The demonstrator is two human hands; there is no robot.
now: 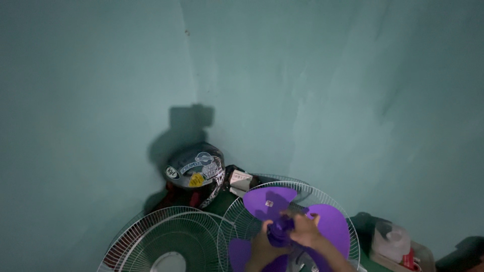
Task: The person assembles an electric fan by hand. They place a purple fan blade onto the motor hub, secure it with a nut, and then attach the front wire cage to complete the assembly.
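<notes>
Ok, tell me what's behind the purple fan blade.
Behind the purple fan blade sits a round white wire grille, its rim showing around the blade. Both hands, left hand and right hand, cover the hub, so the centre is hidden.

Dim teal-tinted room, soft blur, hard shadow in wall corner (189, 126)

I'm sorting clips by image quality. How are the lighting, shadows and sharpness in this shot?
Head view: dim, with a teal cast; a boxy shadow falls on the wall above the helmet; both hands on the purple blade are soft, slightly blurred; no glare.
</notes>
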